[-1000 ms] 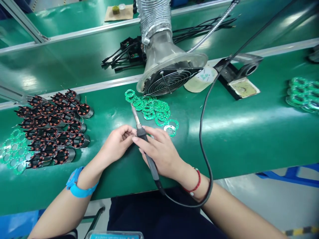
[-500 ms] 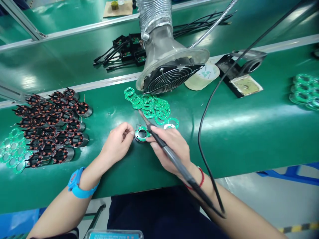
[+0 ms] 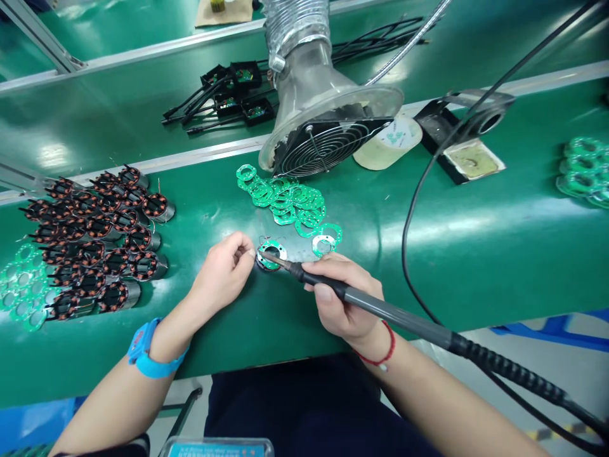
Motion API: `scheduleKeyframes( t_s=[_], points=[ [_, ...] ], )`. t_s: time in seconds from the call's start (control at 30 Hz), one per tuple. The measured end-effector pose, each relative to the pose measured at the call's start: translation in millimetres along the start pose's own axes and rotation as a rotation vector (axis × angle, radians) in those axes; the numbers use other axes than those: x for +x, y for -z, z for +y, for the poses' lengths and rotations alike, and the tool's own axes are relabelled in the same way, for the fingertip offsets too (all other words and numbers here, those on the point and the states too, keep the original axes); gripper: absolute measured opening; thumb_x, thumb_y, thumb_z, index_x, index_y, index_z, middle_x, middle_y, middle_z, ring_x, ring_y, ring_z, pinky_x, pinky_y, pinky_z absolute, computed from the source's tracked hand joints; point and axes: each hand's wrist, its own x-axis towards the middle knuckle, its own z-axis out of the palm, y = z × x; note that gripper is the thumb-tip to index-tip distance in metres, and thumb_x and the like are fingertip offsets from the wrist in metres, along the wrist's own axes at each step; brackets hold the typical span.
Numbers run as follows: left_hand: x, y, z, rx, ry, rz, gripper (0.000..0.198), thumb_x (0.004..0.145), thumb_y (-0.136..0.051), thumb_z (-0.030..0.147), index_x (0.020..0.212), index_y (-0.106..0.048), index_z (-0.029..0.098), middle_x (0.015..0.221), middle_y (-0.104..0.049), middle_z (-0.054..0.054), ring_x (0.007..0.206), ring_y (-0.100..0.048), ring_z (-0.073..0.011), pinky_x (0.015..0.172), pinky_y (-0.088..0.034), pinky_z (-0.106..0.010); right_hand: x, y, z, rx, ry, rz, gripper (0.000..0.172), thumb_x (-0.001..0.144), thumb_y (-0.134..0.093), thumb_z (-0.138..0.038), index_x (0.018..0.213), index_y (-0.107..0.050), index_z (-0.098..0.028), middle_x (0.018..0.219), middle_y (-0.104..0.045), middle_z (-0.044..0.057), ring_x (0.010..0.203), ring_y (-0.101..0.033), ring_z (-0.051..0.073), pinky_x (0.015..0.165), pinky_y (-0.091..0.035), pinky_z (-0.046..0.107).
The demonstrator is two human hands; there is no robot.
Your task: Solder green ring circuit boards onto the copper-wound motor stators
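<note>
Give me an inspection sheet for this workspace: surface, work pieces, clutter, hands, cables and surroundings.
Surface: green bench, glossy, with light reflections.
Work pieces: ring-topped part between the hands; soldering iron with its tip over the ring, contact unclear.
Clutter: loose green rings overlapping near the fan; copper-wound cores grouped at left.
Hands: left hand curled at the part's edge, grip unclear; right hand holding the iron.
Cables: black cable looping right of the right hand; black leads behind the bench's rear rail.
Surroundings: pale roll and iron stand right of the fan.
</note>
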Motion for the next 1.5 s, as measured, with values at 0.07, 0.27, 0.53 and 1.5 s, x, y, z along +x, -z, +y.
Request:
scheduleKeyframes(
  t_s=[0.07, 0.27, 0.53, 1.5],
  points=[
    [0, 0.2, 0, -0.004, 0.005, -0.003, 0.011, 0.084, -0.045, 0.017, 0.073, -0.046, 0.019, 0.065, -0.046, 0.004, 0.061, -0.042, -0.0107, 0.06, -0.034, -0.024, 0, 1, 1, -0.006, 0.022, -0.005, 0.014, 0.087, -0.05, -0.024, 0.094, -0.061, -0.022, 0.056, -0.059, -0.002, 0.048, -0.055, 0.014, 0.049, -0.046, 0.028],
    [-1, 0.7, 2, 0.006, -0.008, -0.008, 0.011, 0.083, -0.045, 0.017, 0.073, -0.046, 0.019, 0.066, -0.047, 0.004, 0.061, -0.042, -0.0107, 0.059, -0.034, -0.025, -5, -1, 8, -0.027, 0.027, 0.044, 0.033, 0.089, -0.053, -0.023, 0.122, -0.054, -0.024, 0.081, -0.072, 0.003, 0.067, -0.068, 0.018, 0.065, -0.053, 0.034],
    [-1, -1.2, -3, -0.043, 0.009, 0.029, 0.008, 0.081, -0.048, 0.016, 0.088, -0.05, 0.019, 0.083, -0.056, 0.0, 0.074, -0.054, -0.0127, 0.069, -0.044, -0.026, 1, -16, 14, -0.094, -0.366, -0.273, 0.051, 0.086, -0.06, -0.023, 0.133, -0.041, -0.025, 0.126, -0.061, 0.01, 0.116, -0.059, 0.026, 0.097, -0.048, 0.047],
    [-14, -17.8, -7, 0.096, -0.193, 0.064, 0.057, 0.079, -0.056, 0.015, 0.131, -0.034, 0.02, 0.127, -0.045, -0.013, 0.123, -0.045, -0.0264, 0.106, -0.037, -0.049, -5, -30, 18, -0.228, -0.247, -0.218, 0.039, 0.087, -0.056, -0.028, 0.126, -0.048, -0.024, 0.109, -0.065, 0.009, 0.1, -0.06, 0.027, 0.087, -0.05, 0.046]
  ],
)
